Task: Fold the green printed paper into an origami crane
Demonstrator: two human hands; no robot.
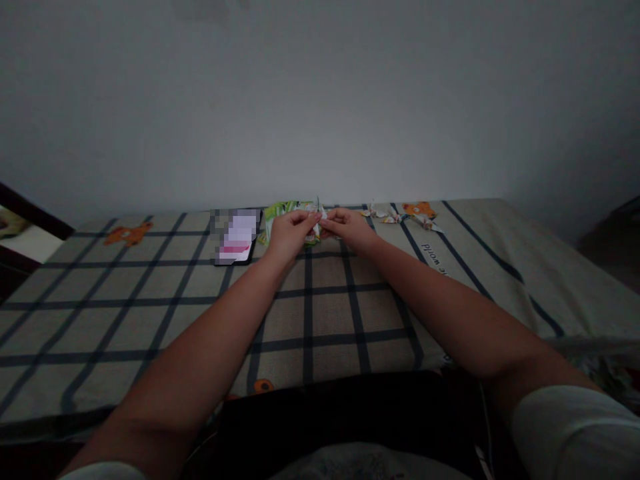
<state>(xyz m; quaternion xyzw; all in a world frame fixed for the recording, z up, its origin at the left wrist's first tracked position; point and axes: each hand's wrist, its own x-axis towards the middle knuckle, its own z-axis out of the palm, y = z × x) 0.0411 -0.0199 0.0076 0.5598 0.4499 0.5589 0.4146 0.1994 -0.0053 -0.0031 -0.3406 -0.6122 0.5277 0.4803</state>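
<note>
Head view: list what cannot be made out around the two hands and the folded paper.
- Folded paper: its shape is mostly hidden by the left hand and right hand, and it is too small.
- Phone: screen pixelated, unreadable.
- Small paper figures: too small and dim to count.
- Green packet: partly behind the left hand.
- Bedsheet print at right: too small to read.

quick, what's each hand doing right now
Left hand: shut, pinching the small folded paper piece.
Right hand: shut, pinching the same paper piece from the other side.
</note>
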